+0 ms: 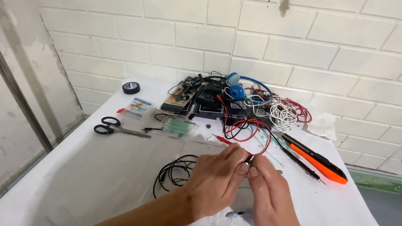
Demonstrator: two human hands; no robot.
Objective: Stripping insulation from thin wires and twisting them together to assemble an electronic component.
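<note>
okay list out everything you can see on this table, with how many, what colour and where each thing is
table: one, white cover, against a white tiled wall
tape roll: one, black, far left corner
scissors: one pair, black handles, left side
small packet: one, clear with blue print, behind the scissors
headphones: one pair, blue, on the dark pile at the back
white cord: one tangle, back right
red wires: a loop, centre, beyond the hands
utility knife: one, orange and black, right side
black cable: one coil, beside the left wrist
left hand: one, pinching a small metal part with the right
right hand: one, fingertips meeting the left
</note>
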